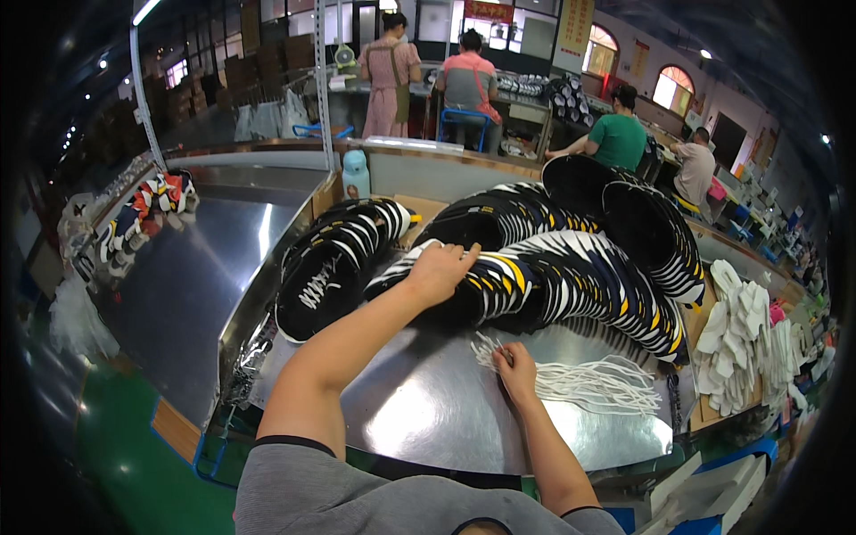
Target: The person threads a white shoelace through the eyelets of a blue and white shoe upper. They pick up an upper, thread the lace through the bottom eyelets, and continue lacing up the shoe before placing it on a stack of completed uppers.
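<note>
My left hand [443, 272] reaches over a nested row of black, white and yellow shoe uppers [508, 283], its fingers closed on the edge of one upper. Lower and to the right, my right hand [517, 373] is pinched at the left end of a bundle of white shoelaces [597, 385]. The loose lace tips show just left of those fingers, and the other laces spread rightward over the metal tabletop [419, 419]. Another row of uppers [334, 263] lies left of my left hand; one there has a white zigzag of lace or thread in it.
More stacked uppers [646, 214] rise behind at the right. White padded pieces [736, 334] heap at the table's right edge. A light blue bottle [356, 174] stands by the back rail. At left is another metal table [192, 267] with colourful shoe parts. Several people sit or stand farther off.
</note>
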Available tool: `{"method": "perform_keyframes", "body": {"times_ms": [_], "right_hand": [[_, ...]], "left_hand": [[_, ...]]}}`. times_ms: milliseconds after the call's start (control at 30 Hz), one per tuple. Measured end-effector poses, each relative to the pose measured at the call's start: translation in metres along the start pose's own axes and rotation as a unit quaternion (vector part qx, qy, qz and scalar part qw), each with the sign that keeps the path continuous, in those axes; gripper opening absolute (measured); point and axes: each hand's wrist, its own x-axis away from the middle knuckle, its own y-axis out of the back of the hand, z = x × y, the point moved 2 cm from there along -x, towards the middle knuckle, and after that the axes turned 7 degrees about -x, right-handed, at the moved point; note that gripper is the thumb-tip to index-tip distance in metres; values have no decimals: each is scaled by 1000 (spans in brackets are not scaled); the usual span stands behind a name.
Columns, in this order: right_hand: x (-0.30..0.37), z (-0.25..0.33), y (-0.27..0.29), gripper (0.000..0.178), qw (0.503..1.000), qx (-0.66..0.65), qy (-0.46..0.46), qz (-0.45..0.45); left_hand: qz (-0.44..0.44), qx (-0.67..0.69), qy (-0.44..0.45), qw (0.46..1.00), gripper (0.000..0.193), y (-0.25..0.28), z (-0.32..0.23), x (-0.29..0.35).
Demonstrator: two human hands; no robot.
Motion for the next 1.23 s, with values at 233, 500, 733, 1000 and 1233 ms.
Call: {"method": "perform_keyframes", "body": {"times_ms": [233, 500, 733, 1000, 1233], "right_hand": [[17, -14, 22, 7, 962, -252, -97, -41], [39, 65, 67, 7, 908, -398, -131, -25], [77, 156, 87, 8, 807, -560, -140, 124], [99, 180, 68, 5, 712, -600, -172, 321], [126, 116, 70, 8, 790, -542, -228, 173]], "left_hand": [[195, 47, 126, 972, 84, 28, -42, 49], [-93, 50, 114, 988, 73, -41, -16, 55], [-103, 4, 191, 976, 72, 7, -23, 97], [-10, 212, 471, 856, 37, -68, 29, 202], [-186, 281, 415, 845, 29, -41, 19, 204]]}}
